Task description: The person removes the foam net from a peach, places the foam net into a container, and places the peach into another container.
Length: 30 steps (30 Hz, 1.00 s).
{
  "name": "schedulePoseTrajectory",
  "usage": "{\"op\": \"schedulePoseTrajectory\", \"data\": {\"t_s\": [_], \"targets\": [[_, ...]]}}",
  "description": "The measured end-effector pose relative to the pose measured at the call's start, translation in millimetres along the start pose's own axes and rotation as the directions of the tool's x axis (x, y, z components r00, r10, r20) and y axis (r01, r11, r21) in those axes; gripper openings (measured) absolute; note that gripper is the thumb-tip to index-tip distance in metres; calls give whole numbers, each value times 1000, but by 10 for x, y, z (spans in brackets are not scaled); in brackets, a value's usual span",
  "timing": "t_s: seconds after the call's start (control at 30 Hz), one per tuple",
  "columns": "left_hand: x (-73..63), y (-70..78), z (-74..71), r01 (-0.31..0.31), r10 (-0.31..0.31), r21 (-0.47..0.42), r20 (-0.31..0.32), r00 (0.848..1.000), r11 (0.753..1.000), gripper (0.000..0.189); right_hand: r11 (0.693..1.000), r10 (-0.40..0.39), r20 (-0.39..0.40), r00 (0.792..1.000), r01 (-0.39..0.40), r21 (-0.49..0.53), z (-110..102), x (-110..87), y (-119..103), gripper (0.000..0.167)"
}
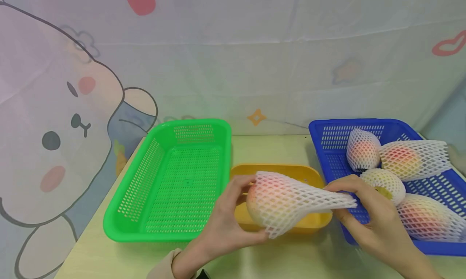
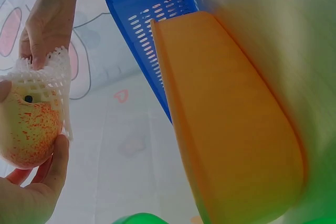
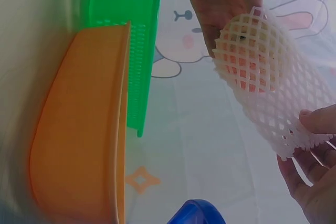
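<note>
Five netted fruits point(image 1: 278, 200), three containers point(image 1: 182, 190).

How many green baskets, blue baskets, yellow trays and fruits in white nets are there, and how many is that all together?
Green basket: 1
Blue basket: 1
Yellow tray: 1
Netted fruits: 5 (4 in the blue basket, 1 being held)
Total: 8

Orange tray point(image 2: 226, 114) in all three views
The head camera looks forward and down over it; the sideways-turned wrist views face it low and close, left with the blue basket point(image 2: 139, 6) beyond, right with the green basket point(image 3: 126, 3).
</note>
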<state>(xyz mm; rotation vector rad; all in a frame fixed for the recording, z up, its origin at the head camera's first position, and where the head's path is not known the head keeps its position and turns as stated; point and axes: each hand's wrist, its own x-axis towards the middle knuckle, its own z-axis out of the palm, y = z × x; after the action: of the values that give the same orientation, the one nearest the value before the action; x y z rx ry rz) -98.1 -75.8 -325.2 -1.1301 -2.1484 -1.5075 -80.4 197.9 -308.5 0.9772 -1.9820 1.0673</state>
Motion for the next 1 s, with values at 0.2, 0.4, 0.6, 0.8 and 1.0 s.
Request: {"op": "schedulePoseTrajectory", "data": {"t_s": [0.2,0.4,0.6,0.8,1.0], "targets": [[13,3,4,-18,18,-14,4,1000,1000,87,992,74,-19,997,-72,106,-61,-18,-49,42],[20,18,-21,-36,36,2,-2,999,999,86,958,39,-47,998,-24,286,-54,35,-56,25],[2,21,-43,-19,19,11,-8,1000,1000,86,969,48,-54,997,-34,243,-34,37,-47,20],[-34,-8,-62,21,-21,-4,-17,1000,1000,86,992,87,-39,995,-83,100,-41,27,-32,17],[-74,-35,-87,66,-66,4,-20,998,998,87,990,103,-15,995,-101,99,-31,35,-22,19]]}}
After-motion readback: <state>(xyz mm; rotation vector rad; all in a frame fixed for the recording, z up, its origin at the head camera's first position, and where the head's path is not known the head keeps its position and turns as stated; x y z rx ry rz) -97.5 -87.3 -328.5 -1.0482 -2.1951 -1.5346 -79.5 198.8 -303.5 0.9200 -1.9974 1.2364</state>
